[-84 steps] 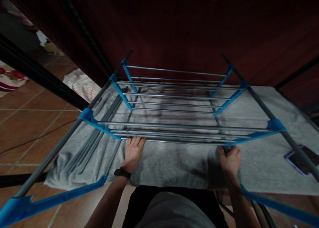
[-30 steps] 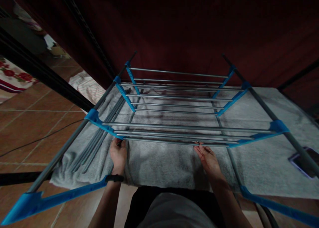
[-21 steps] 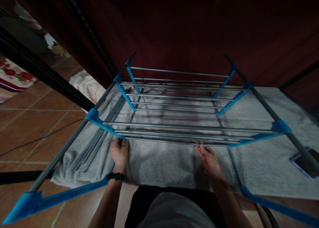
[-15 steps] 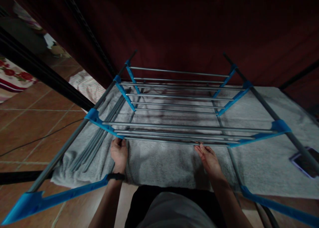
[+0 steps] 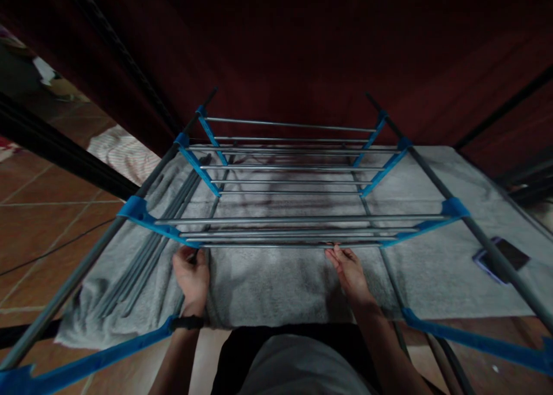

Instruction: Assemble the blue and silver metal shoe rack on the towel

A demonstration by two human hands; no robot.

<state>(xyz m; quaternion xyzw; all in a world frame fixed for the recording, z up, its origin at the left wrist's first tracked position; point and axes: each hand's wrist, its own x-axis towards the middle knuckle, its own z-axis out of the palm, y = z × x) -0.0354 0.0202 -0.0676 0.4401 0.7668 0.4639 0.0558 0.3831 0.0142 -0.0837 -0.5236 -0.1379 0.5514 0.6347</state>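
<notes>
A rack of grey metal rods (image 5: 276, 219) joined by blue plastic brackets (image 5: 137, 211) lies tilted across the bed-like surface before me. My left hand (image 5: 192, 278), with a dark band at the wrist, has its fingers curled at the lower end of the near left bracket, where the lowest rod meets it; its fingertips are partly hidden. Toward the right end of that same near rod, my right hand (image 5: 349, 268) pinches the rod between thumb and fingers. Long side poles (image 5: 436, 173) run through the brackets on both sides.
Several loose grey rods (image 5: 149, 268) lie at the left on the grey towel-like cloth (image 5: 268, 285). A phone (image 5: 503, 259) rests to the right, behind a side pole. Dark red curtain (image 5: 302, 55) hangs behind the rack. Tiled floor (image 5: 52, 234) shows at the left.
The whole view has shifted, so rack and cloth appear farther left. My left hand has turned slightly at the bracket end; my right hand keeps its pinch on the rod.
</notes>
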